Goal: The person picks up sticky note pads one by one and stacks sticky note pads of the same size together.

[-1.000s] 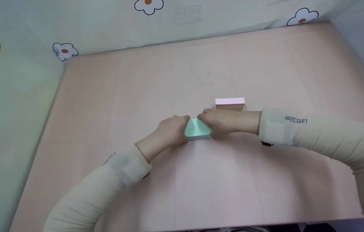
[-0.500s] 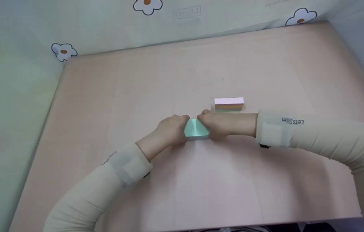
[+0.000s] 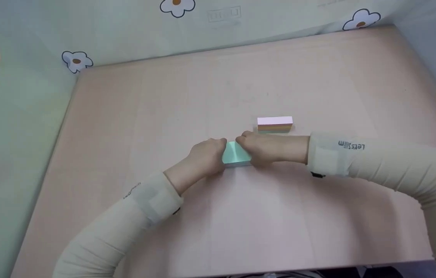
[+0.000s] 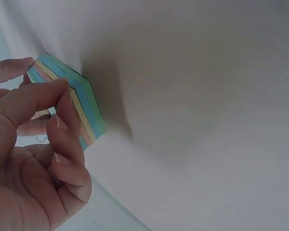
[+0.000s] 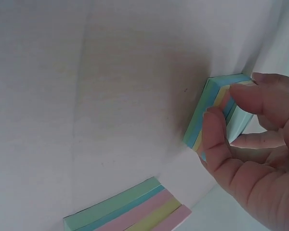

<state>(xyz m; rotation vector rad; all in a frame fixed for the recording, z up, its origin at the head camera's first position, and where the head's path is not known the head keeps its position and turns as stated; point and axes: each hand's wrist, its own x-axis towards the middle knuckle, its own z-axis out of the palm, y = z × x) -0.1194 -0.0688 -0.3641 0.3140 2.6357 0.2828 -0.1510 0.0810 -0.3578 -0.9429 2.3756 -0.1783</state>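
Observation:
A small block of coloured sticky notes (image 3: 236, 154) sits on the table between my hands in the head view, its top sheet mint green. Green, blue, yellow and pink layers show along the sides of this sticky-note block (image 4: 89, 110) in the left wrist view. My left hand (image 3: 205, 155) grips its left side, thumb and fingers bent around the edge. From the right, my right hand (image 3: 262, 148) grips the opposite side, with thumb and index finger at the layered edge of the block (image 5: 209, 110). The fingers hide parts of both sides.
A second layered sticky-note block (image 3: 275, 124) stands just beyond my right hand, pink on top. The pinkish table (image 3: 163, 100) meets a flower-printed wall covering (image 3: 125, 34) at the back. Cables (image 3: 291, 275) lie past the near edge.
Almost nothing differs. Both hands keep their grip on the block in the same place; the right hand and forearm have shifted very slightly left since the first frame.

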